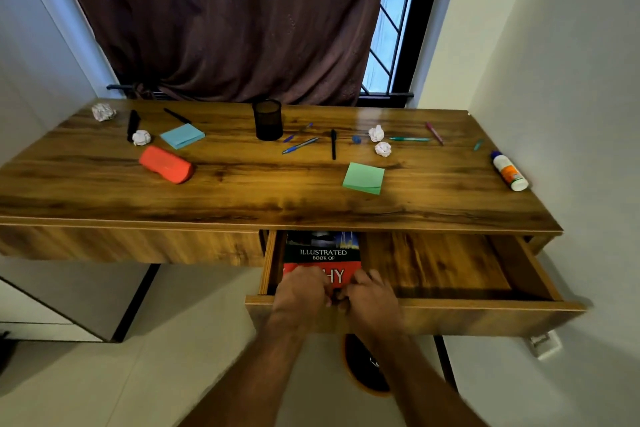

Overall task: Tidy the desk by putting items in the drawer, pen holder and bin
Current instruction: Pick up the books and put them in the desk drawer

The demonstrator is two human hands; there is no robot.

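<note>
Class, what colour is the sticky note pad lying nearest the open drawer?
Green: the sticky note pad, shown in the head view.

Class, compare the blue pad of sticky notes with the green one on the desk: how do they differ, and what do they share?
The blue pad lies on the left half of the desk, beside the orange case; the green pad lies on the right half, nearer the front edge. The blue pad looks thicker; the green pad looks thinner. Both are square, lie flat and are not yet put away.

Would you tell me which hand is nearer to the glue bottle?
Right. The right hand rests on the book's near edge, leftward of the glue bottle; the left hand lies farther left.
</note>
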